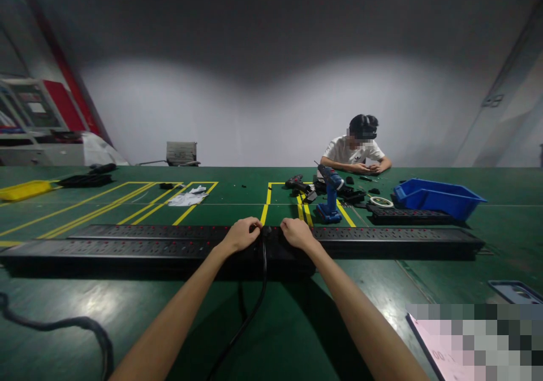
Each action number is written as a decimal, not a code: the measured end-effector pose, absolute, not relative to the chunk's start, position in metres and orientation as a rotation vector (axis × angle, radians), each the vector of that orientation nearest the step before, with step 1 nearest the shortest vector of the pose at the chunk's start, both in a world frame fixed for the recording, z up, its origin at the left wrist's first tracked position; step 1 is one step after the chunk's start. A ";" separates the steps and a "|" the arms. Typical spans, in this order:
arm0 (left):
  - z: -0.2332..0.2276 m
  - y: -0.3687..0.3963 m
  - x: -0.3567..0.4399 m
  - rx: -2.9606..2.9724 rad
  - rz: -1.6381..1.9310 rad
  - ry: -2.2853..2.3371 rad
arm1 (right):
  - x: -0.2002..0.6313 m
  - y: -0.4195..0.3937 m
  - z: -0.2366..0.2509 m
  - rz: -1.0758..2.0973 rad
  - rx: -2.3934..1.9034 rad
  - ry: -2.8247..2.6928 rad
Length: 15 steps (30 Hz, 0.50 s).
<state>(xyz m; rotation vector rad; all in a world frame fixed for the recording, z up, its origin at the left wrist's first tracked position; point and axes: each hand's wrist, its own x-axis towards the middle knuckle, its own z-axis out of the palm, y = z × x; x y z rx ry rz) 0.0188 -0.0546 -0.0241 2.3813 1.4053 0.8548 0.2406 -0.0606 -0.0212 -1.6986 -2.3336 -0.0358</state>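
Observation:
Two long black power strips with rows of sockets and red dots lie across the table in front of me, one behind the other. A black plug stands at the near strip's right part, and its black cord runs down toward me. My left hand is closed just left of the plug, its fingertips at the plug's edge. To the plug's right, my right hand is curled with its knuckles up over the strips. What the fingers of either hand hold, if anything, is hidden.
On the green table stand a blue cordless drill, a blue bin, a roll of tape and black parts. White gloves lie left of centre. A thick cable curls at left. Another person sits opposite.

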 end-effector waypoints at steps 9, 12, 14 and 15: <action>-0.032 -0.040 0.008 1.977 0.787 1.040 | 0.245 -0.059 -0.014 0.280 -1.659 -2.290; -0.028 -0.034 0.005 1.905 0.704 0.980 | 0.247 -0.058 -0.010 0.442 -1.651 -2.237; -0.025 -0.032 0.004 1.883 0.644 0.975 | 0.247 -0.058 -0.008 0.510 -1.673 -2.214; -0.023 -0.031 0.004 1.875 0.607 0.976 | 0.247 -0.057 -0.007 0.538 -1.684 -2.202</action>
